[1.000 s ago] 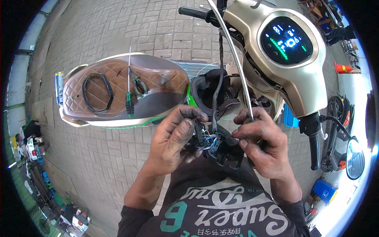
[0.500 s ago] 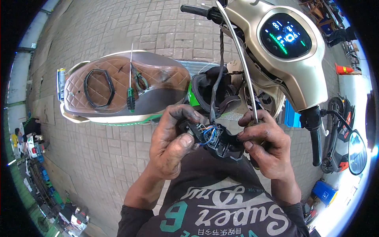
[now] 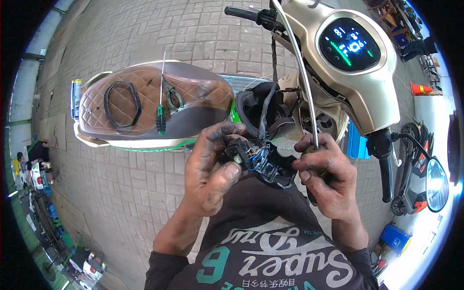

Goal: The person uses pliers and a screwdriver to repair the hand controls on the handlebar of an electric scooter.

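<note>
Held up in front of my dark shirt is an opened black handlebar switch housing (image 3: 276, 170), with blue, orange and other thin wires showing inside. My left hand (image 3: 205, 174) grips its switch block (image 3: 238, 152) between thumb and fingers. A black cable (image 3: 265, 113) runs upward from the housing. In my right hand (image 3: 333, 176) is a screwdriver (image 3: 308, 87), its long metal shaft pointing up and away, the handle partly hidden in the palm. That hand's fingertips are at the housing's right edge; whether they press on it is unclear.
A gold scooter with a lit dash display (image 3: 350, 44) fills the upper right. On its brown quilted seat (image 3: 145, 99) lie a green-handled screwdriver (image 3: 161, 118), pliers (image 3: 173, 99) and a black ring (image 3: 107, 108). A black-and-green helmet (image 3: 251, 108) sits beyond my hands.
The switch block and housing have turned in my left hand, showing more of the block's side. The left fingers have shifted on it. My right hand keeps the screwdriver almost in place.
</note>
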Demonstrator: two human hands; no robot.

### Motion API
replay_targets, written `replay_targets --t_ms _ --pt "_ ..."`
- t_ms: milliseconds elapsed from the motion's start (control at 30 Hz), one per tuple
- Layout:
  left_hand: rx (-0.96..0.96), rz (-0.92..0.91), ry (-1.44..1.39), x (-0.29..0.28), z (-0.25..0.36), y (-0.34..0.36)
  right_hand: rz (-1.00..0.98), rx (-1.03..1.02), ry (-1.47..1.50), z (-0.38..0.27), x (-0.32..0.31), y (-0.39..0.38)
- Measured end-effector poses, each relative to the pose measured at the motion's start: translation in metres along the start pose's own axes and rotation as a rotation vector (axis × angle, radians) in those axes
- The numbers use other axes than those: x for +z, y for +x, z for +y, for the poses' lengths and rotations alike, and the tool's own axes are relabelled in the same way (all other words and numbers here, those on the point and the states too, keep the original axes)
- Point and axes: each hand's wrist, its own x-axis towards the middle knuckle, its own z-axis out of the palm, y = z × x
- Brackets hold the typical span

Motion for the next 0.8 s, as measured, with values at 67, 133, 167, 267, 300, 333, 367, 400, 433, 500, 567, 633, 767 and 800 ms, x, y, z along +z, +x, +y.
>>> replay_targets --t_ms 67,133,167,267,300,333,367,400,433,500,567,633,767,800 --pt "0.031 -0.037 0.021 -0.003 0.0 -0.003 0.0 -0.074 -0.083 0.0 0.0 0.001" --pt "0.058 -0.078 0.024 -0.003 -0.001 -0.004 0.035 -0.021 -0.067 -0.004 0.003 0.002" --pt "0.052 -0.049 0.067 -0.002 -0.002 -0.004 0.034 -0.021 -0.067 -0.005 0.004 0.003" --pt "0.031 0.005 0.119 -0.002 -0.004 -0.005 -0.007 -0.048 -0.124 -0.007 0.005 0.006" --pt "0.017 0.03 0.127 -0.002 -0.006 -0.005 -0.011 -0.065 -0.118 -0.007 0.006 0.007" --pt "0.016 0.03 0.126 -0.002 -0.008 -0.004 -0.014 -0.082 -0.112 -0.007 0.007 0.007" --pt "0.062 0.054 0.122 -0.002 -0.01 -0.003 -0.016 -0.081 -0.112 -0.007 0.007 0.007" --pt "0.109 0.078 0.117 -0.002 -0.011 -0.002 -0.027 -0.074 -0.118 -0.006 0.007 0.007" --pt "0.109 0.079 0.117 -0.002 -0.01 -0.002 -0.038 -0.068 -0.123 -0.006 0.007 0.006" --pt "0.052 0.045 0.028 -0.002 -0.008 -0.002 -0.031 -0.029 -0.095 -0.006 0.008 0.004" --pt "0.041 0.061 -0.051 0.0 -0.009 0.0 -0.026 0.007 -0.067 -0.005 0.007 0.004" --pt "0.032 0.077 -0.13 0.001 -0.009 0.001 -0.046 -0.038 -0.109 -0.002 0.006 0.004" --pt "-0.039 0.141 -0.055 -0.001 -0.01 0.005 -0.028 0.023 -0.075 -0.004 0.006 0.001" --pt "-0.085 0.148 -0.091 -0.001 -0.009 0.006 -0.042 0.013 -0.076 -0.003 0.005 0.001"
